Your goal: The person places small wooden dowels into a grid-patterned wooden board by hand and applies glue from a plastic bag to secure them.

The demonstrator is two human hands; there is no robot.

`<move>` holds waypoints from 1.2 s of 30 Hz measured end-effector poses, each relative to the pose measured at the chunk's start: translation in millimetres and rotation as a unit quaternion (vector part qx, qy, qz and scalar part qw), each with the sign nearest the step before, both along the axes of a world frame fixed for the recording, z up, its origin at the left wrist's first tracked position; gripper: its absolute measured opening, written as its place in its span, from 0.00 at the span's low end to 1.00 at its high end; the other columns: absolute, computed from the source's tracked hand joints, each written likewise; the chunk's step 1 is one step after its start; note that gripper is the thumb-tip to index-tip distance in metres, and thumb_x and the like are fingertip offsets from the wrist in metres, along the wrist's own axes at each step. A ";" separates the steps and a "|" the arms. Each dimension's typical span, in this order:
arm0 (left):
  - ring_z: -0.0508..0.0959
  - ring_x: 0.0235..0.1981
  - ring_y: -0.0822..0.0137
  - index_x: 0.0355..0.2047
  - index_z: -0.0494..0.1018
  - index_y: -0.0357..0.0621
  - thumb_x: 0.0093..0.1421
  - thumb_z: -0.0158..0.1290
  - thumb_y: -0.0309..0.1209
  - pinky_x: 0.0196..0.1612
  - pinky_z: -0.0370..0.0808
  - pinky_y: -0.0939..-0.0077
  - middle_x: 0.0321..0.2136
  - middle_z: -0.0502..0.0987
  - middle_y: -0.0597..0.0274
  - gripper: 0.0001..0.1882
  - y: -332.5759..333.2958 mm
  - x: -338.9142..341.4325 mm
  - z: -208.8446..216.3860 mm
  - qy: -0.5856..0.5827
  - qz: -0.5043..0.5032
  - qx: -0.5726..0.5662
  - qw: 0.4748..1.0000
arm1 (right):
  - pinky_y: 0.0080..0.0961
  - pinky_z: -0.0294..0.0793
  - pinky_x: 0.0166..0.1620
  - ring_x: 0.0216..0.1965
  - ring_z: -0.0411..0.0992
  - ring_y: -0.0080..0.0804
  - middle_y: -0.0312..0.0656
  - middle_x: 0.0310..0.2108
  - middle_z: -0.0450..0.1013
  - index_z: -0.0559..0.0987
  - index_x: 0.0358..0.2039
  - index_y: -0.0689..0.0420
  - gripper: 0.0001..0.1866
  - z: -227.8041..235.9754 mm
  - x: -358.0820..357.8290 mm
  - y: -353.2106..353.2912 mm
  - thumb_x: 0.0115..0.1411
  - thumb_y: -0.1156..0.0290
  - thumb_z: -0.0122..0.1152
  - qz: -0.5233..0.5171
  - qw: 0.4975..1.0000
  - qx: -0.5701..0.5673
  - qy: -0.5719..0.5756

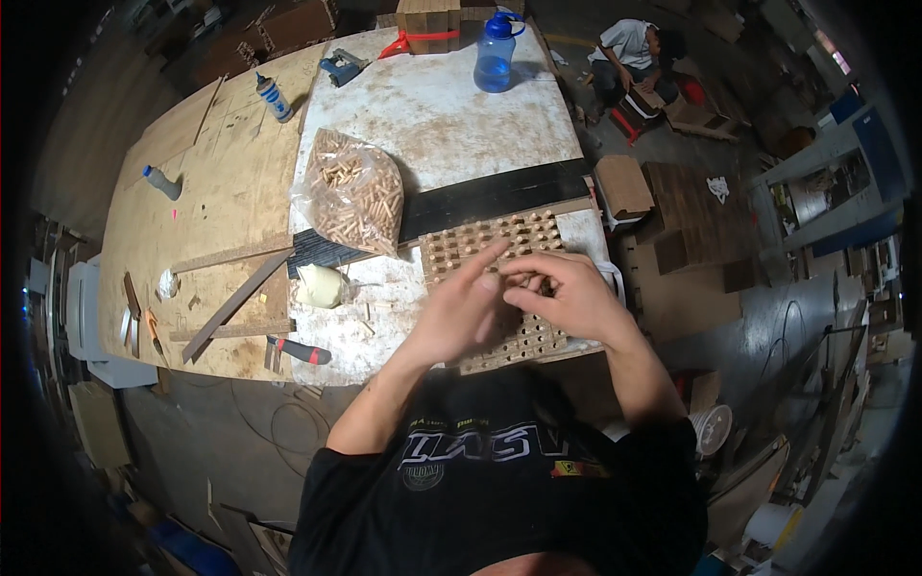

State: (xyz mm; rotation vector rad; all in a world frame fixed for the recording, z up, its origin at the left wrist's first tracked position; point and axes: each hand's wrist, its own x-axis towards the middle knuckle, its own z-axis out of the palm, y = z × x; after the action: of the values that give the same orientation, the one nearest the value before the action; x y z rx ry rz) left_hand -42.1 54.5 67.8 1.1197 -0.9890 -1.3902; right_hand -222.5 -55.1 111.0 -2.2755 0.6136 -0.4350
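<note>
A board with rows of drilled holes (538,340) lies at the table's near edge. Wooden dowel pins (459,246) stand upright in many holes on its far part, while some nearer holes show dark. Above the board's middle is my left hand (463,309), slightly blurred, its index finger stretched out; its lower fingers are hidden. Close beside it, my right hand (567,288) has its fingers curled in with the thumb. What lies within them is too small and shaded to name. A clear plastic bag of dowel pins (360,204) sits open beyond the board, to the left.
A black plank (490,199) crosses the table behind the board. A cream-coloured lump (321,287) and a red-and-black handled tool (305,351) lie left. Farther off stand a blue water bottle (494,60), a glue bottle (274,98) and a nail gun (342,67). Another person (629,58) sits at far right.
</note>
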 end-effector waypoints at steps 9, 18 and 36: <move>0.63 0.20 0.82 0.63 0.69 0.40 0.76 0.45 0.37 0.24 0.61 0.87 0.32 0.75 0.72 0.20 -6.8 -18.4 8.2 0.019 0.018 0.045 0.999 | 0.19 0.76 0.41 0.36 0.76 0.19 0.36 0.34 0.79 0.81 0.39 0.62 0.07 -23.5 -47.6 3.4 0.61 0.79 0.69 -0.149 0.954 0.226 -0.130; 0.59 0.20 0.84 0.53 0.74 0.40 0.73 0.46 0.29 0.24 0.56 0.86 0.21 0.63 0.79 0.13 -11.1 -19.7 3.6 0.095 0.052 0.051 0.993 | 0.24 0.76 0.36 0.31 0.78 0.29 0.41 0.32 0.80 0.83 0.37 0.59 0.06 -23.6 -71.5 -15.7 0.60 0.74 0.69 -0.175 0.984 0.042 0.002; 0.65 0.67 0.52 0.63 0.65 0.40 0.71 0.39 0.62 0.66 0.66 0.55 0.65 0.66 0.45 0.38 -25.3 -30.9 -4.0 0.402 0.054 0.043 0.913 | 0.28 0.78 0.35 0.33 0.79 0.31 0.39 0.34 0.79 0.84 0.42 0.53 0.13 -0.9 -15.0 19.2 0.55 0.73 0.73 -0.043 0.996 -0.053 -0.065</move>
State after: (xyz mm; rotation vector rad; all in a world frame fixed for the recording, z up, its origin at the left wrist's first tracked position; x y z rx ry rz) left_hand -73.0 29.2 63.8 0.5400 -0.2659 -1.6046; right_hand -237.5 -35.9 110.2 -2.3039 0.6386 -0.6657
